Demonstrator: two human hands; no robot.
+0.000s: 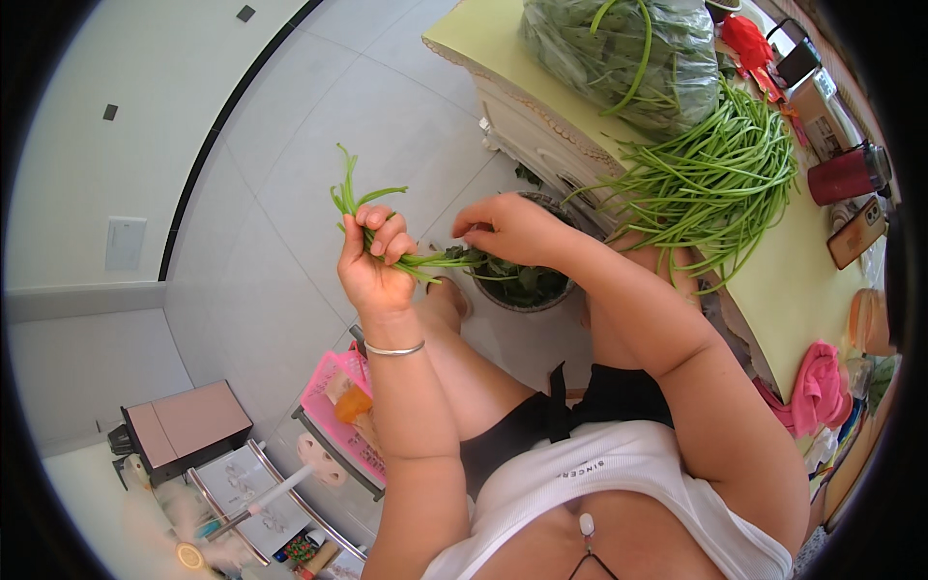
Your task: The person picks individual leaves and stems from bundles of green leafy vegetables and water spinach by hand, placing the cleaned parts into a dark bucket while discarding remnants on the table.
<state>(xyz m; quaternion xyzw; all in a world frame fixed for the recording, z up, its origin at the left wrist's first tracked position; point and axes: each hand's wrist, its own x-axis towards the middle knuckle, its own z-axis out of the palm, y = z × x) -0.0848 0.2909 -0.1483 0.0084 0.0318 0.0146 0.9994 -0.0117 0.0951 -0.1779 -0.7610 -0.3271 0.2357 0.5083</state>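
Observation:
My left hand (380,256) is closed round a small bunch of long green leaf stems (346,184), raised over the floor. Their tips stick up past my fingers, and the other ends run right toward my right hand (517,229). That hand is bent with its fingers curled together just above the leafy ends. Whatever it pinches is hidden from this side. Below it, a round basket (527,308) on the floor holds dark green leaves (517,282). A big pile of trimmed green stems (720,179) lies on the table to the right.
A see-through plastic bag of leafy greens (619,72) sits on the pale yellow table (483,34). Along its far side are a dark red cup (846,174), a phone (856,233) and a pink cloth (820,387). A pink basket (333,387) stands left of my legs.

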